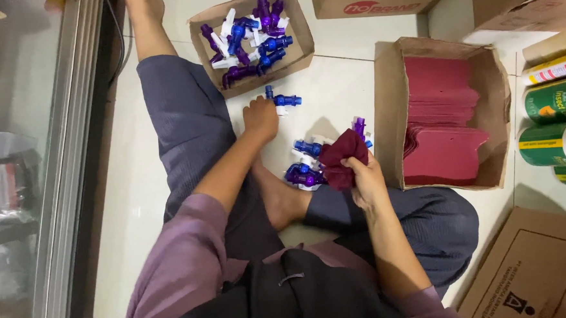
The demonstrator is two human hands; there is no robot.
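Right hand point(363, 174) pinches a dark red folded card point(342, 157) (matte, creased) above the floor; left hand point(260, 117) closes on a blue-and-white plastic tap point(283, 101) near the small cardboard box point(299, 32).

VIEW: head-worn, single | FACING: steeply down over lap onto tiled floor point(331, 92) | RANGE: close, arm's reach | SHARED: none, one view only
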